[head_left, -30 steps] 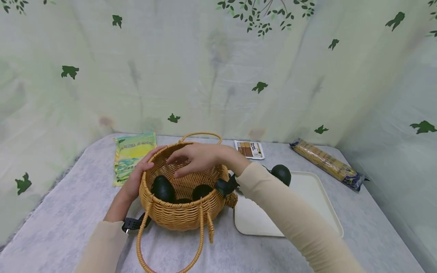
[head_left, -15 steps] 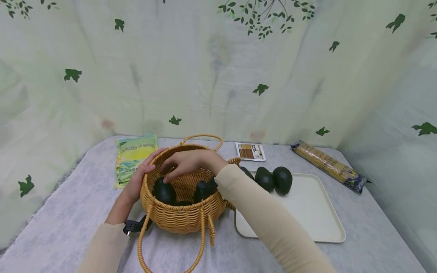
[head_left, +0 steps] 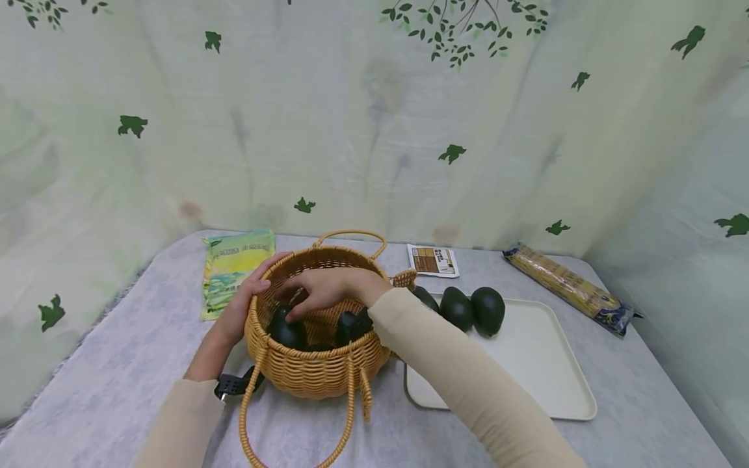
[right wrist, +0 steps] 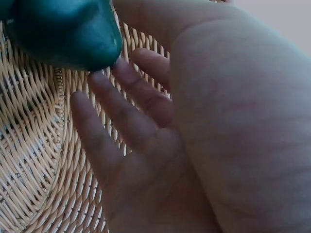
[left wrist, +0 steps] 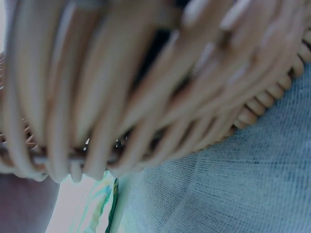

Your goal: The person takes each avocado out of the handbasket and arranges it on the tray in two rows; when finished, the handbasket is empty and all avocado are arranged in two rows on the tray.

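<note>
A round wicker basket [head_left: 318, 377] with looped handles stands on the cloth, several dark green avocados inside. My left hand [head_left: 246, 299] grips its left rim, thumb over the edge; in the left wrist view the weave [left wrist: 112, 97] fills most of the picture. Reaching in from the right, my right hand [head_left: 324, 289] has thumb and fingers at the top of the left avocado [head_left: 287, 333], pinching it. In the right wrist view two fingertips [right wrist: 99, 77] meet the tip of that avocado [right wrist: 73, 39], while the other fingers stand apart from it.
Right of the basket lies a cream tray [head_left: 541, 364] with avocados [head_left: 487, 311] at its far left, partly behind my right sleeve. A yellow-green packet [head_left: 234, 260] lies back left, a small white-brown packet [head_left: 433, 261] behind the tray, and a long noodle packet [head_left: 567, 286] at right.
My right hand has gone lower into the basket, from above the left avocado down onto its top. The left hand keeps its hold on the rim; more avocados on the tray have come into sight.
</note>
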Demonstrator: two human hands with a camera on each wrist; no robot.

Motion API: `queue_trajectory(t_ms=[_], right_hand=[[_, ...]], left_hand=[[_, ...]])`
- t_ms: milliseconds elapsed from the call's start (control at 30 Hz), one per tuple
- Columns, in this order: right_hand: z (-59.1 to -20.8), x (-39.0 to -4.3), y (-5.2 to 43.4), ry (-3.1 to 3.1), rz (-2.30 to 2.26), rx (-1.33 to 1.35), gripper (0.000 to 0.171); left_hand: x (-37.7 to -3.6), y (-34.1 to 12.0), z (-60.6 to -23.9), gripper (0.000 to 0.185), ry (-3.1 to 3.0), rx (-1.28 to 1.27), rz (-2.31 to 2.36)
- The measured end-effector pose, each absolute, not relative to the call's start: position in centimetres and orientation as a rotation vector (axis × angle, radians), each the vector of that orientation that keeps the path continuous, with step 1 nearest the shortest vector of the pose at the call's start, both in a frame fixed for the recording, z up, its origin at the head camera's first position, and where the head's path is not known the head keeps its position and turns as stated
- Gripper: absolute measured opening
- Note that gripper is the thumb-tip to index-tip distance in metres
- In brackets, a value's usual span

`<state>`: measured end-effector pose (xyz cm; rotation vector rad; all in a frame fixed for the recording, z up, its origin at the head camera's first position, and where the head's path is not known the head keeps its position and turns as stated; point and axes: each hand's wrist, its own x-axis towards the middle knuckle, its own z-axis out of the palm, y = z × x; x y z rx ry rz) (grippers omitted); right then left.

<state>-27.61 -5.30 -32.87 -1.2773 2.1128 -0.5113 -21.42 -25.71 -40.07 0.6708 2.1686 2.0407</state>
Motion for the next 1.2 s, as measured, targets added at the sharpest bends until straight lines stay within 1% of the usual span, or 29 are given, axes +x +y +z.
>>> queue_trajectory(t_ms=[167,467,900,1067,1200], right_hand=[[-32.77,-27.47,-5.23,2.084,-0.536,-1.249,0.058],[-32.74,-27.69,-5.33,1.986,-0.462,-1.318,0.050],[-32.78,-27.24,-5.02,1.935,-0.342,-1.262,0.053],[-33.01,-27.34,-5.00,1.943,-0.279,-1.270,0.057],[-33.24,-27.42,-4.87,1.961,-0.282,-1.297,0.055]], left_hand=[[-21.46,-25.74,-39.97,0.059,2.171,0.675,2.041],[-21.71,-25.85,-39.93,0.059,2.161,0.711,2.076],[-21.81,-25.77,-39.95,0.057,2.127,0.717,2.085],[-21.82,-25.67,-40.10,0.057,2.126,0.717,2.080],[-21.84,-25.60,-40.27,0.058,2.120,0.721,2.077]])
